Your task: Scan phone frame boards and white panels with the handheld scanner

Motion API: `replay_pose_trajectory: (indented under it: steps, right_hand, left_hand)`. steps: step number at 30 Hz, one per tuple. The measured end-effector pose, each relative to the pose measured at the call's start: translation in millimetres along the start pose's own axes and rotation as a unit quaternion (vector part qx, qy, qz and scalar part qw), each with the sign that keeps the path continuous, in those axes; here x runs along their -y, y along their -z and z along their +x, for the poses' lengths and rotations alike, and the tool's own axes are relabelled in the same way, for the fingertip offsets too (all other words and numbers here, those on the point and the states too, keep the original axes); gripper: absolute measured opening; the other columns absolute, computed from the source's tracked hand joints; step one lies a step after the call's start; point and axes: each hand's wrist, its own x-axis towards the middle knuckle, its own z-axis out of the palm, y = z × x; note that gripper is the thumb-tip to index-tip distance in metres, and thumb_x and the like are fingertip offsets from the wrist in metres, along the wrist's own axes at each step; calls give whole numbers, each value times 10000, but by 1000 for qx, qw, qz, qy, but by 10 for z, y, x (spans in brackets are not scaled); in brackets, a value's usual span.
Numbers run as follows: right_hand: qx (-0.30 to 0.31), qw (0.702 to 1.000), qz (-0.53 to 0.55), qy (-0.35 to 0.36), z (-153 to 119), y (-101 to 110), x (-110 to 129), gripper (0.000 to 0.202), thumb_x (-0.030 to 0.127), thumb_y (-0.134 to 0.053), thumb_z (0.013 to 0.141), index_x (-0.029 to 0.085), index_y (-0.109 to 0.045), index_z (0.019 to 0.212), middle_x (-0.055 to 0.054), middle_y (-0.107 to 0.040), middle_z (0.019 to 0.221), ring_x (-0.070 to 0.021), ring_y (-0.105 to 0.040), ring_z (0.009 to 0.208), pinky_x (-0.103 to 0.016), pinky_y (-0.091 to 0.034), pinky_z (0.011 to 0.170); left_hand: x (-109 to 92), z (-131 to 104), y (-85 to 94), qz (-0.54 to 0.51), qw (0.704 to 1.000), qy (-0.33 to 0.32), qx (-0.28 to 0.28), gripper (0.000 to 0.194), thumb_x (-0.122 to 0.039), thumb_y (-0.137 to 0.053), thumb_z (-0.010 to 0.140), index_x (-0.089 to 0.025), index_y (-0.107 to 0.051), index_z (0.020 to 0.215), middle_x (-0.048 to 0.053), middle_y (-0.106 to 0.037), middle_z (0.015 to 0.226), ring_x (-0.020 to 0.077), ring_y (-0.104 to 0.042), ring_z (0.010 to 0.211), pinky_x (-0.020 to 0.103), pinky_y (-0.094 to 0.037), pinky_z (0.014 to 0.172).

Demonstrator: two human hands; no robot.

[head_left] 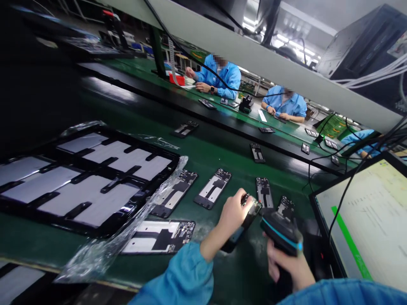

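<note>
Phone frame (243,224), a dark flat one with bare parts showing inside, sits in our left hand (233,216), tilted up over the green belt table (222,152). Our left fingers wrap tight around its top end, so the grip is closed on it. Our right hand (291,264) holds a black scanner gun with a blue stripe (281,235), fingers closed around its handle, and the gun's head sits just beside the phone frame, pointing its way. We think we are checking this one with the gun right now. On the belt near our hands lie more open phone frames (213,188) in a loose row, and one big one (159,237) lies flat close to our left sleeve. We cannot tell which of those are checked and which are not. To the left sits a black tray with shiny grey plates (85,178) in it, with clear crinkly plastic wrap (104,250) hanging off its edge. The tray looks full, so we judge that lots of work is left. On the right a slanted white screen with a green bar (365,220) glows, with black wires (343,186) running across it. Far across the belt, people in blue coats (222,76) sit working with their own hands on their own pieces.
</note>
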Motion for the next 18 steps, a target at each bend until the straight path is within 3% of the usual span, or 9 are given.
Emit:
replay_pose_trajectory:
  steps: [2, 4, 8, 18]
  right_hand:
    - [-41, 998, 51, 11, 120, 63, 10, 272, 413, -780, 730, 188, -676, 843, 61, -520, 470, -82, -442, 396, -262, -375, 469]
    - [-47, 995, 85, -16, 265, 156, 31, 269, 323, -788, 702, 165, -681, 891, 57, -508, 504, -62, -416, 394, -228, -316, 415]
    - [-11, 992, 108, -65, 424, 300, 60, 295, 276, -782, 700, 127, -644, 914, 48, -527, 543, -60, -430, 405, -190, -348, 381]
    - [2, 991, 119, -58, 390, 310, 45, 278, 251, -757, 734, 112, -637, 942, 50, -527, 555, -51, -444, 407, -166, -368, 380]
  left_hand:
    - [130, 176, -55, 47, 994, 29, 95, 193, -281, -534, 850, -196, -505, 679, -13, -559, 628, 134, -512, 624, 236, -319, 585]
    - [280, 300, -126, 65, 986, 54, 144, 212, -255, -557, 806, -197, -479, 617, -19, -516, 573, 137, -484, 594, 240, -284, 559]
    - [452, 360, -197, 70, 980, 69, 175, 208, -259, -548, 788, -200, -473, 603, -34, -470, 542, 135, -452, 561, 248, -245, 538]
    - [424, 343, -192, 62, 978, 63, 189, 185, -242, -535, 789, -194, -493, 615, -46, -436, 533, 122, -409, 538, 255, -225, 537]
